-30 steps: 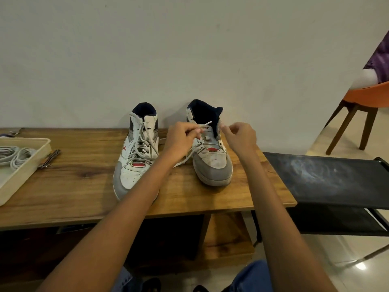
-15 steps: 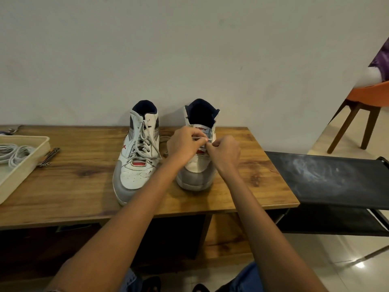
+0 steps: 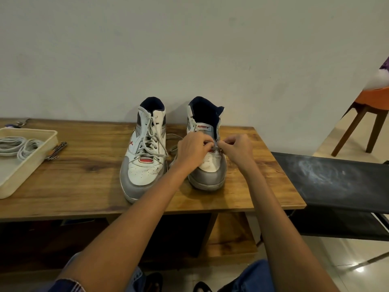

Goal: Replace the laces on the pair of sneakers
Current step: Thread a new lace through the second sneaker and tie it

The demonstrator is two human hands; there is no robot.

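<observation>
Since the earlier frame the right-hand sneaker (image 3: 207, 157) had swung its toe back toward the front edge of the worktop (image 3: 88, 178), and I watched both hands drop to its lowest eyelets. The left hand (image 3: 192, 149) had its fingers curled, pinching the old lace (image 3: 174, 149) just above the toe cap; the right hand (image 3: 236, 149) pinched at the same spot from the other side. That shoe's upper eyelets looked bare, slack lace trailing between the pair, so I judged the unlacing nearly finished there. The left-hand sneaker (image 3: 145, 152), mid-worktop, was fully laced and untouched. The replacement laces (image 3: 19, 145) lay coiled in the tray (image 3: 27, 173) at the left edge: both relacings and one unlacing remained
</observation>
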